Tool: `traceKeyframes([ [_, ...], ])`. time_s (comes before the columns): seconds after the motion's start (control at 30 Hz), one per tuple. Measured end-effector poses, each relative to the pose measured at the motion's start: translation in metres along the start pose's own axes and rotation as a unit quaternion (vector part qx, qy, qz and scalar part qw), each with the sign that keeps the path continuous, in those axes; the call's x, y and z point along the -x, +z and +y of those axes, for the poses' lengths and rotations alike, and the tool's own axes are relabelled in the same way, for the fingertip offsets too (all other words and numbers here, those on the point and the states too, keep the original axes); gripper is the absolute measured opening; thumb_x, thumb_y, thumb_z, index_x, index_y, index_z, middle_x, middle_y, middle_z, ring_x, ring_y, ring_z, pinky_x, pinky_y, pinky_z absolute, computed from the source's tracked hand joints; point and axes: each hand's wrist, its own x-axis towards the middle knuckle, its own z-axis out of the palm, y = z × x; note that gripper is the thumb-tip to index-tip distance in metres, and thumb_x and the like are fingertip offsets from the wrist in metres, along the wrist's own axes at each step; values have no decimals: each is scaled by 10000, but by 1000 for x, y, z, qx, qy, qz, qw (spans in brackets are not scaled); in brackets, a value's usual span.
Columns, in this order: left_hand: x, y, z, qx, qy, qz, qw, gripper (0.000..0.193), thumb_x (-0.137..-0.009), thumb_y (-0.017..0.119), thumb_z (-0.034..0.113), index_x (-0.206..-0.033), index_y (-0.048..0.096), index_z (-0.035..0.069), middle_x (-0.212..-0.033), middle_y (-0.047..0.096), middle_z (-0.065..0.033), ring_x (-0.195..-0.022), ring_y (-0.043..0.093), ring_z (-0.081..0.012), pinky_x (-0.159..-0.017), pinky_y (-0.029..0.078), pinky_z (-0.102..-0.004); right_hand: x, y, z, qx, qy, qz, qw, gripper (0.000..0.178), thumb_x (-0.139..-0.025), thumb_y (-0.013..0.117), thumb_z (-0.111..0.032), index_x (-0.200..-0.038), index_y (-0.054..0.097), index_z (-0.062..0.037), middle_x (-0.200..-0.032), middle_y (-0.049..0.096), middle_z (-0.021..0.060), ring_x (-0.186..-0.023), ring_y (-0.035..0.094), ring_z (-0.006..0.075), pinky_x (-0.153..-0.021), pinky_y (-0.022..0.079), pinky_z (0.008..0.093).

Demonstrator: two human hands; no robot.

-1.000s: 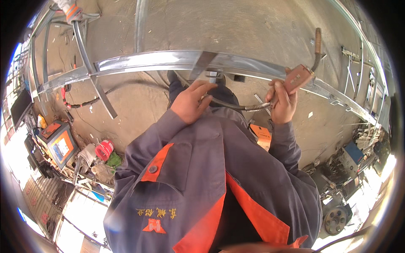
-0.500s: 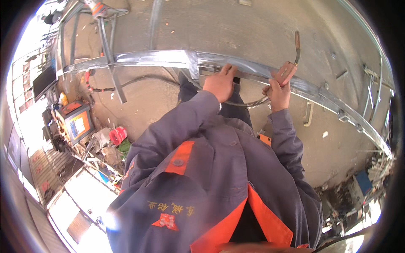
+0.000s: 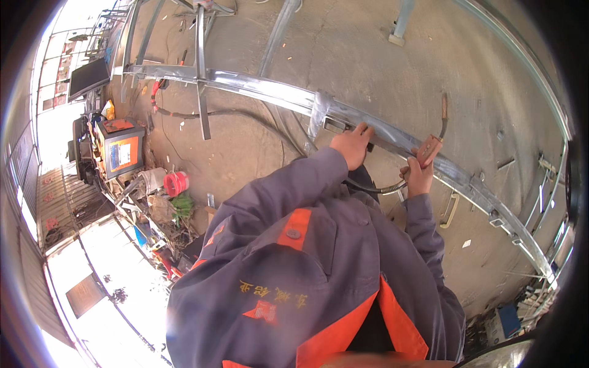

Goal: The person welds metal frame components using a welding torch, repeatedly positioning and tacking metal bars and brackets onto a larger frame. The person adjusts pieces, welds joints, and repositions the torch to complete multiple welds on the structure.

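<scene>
A long silvery metal beam (image 3: 270,92) runs across in front of me, held off the floor. My left hand (image 3: 351,148) bends over its near edge, fingers close together and pressed on the metal. Beside those fingers a small rectangular metal fitting (image 3: 334,125) sits along the beam. My right hand (image 3: 419,179) is closed around a welding torch (image 3: 429,151) with a reddish block-shaped handle. Its thin curved neck points away from me, beyond the beam, and the tip touches nothing. From the handle a spring-sleeved cable (image 3: 392,189) trails left beneath my left forearm.
An orange-and-grey box-shaped machine (image 3: 121,150) stands at the left, with a red bucket (image 3: 176,183) and clutter near it. A dark cable (image 3: 245,115) snakes over the floor. Metal crosspieces (image 3: 201,73) join the beam; scrap (image 3: 451,210) lies at right.
My view has swung left, so the beam and both hands appear farther right and lower. Both hands keep nearly the same places along the beam, and the torch stays in my right.
</scene>
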Motion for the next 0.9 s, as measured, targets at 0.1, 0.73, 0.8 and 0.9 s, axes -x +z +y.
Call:
traceKeyframes([
  [0.1,8,-5,-4,26,14,8,1000,555,-931,625,168,-1458,480,73,-1492,518,-155,-1103,686,-399,-915,559,-507,4,2,-4,-33,-2,-13,999,528,-919,587,-13,-1428,450,19,-1324,627,153,-626,640,177,-536,538,341],
  [0.73,183,-38,-64,446,72,-151,879,548,-936,766,265,-1395,577,32,-1185,701,-113,-1105,646,-202,-967,513,-351,185,178,-43,49,-106,-250,961,511,-989,605,-92,-1465,433,-22,-1054,670,66,-720,607,82,-578,467,224],
  [0.8,205,-27,-84,458,53,-127,878,563,-930,783,265,-1392,570,25,-1216,706,-136,-1128,661,-231,-979,514,-370,209,202,-26,57,-167,-262,949,531,-973,650,-92,-1451,437,-4,-1047,671,70,-775,638,103,-641,519,250],
  [0.9,240,-2,-110,472,91,-73,874,560,-975,720,230,-1442,519,-7,-1347,650,-191,-1262,619,-291,-1067,482,-399,245,222,-13,148,-175,-309,923,731,-946,701,-161,-1556,328,-8,-1127,681,103,-944,678,181,-818,554,327],
])
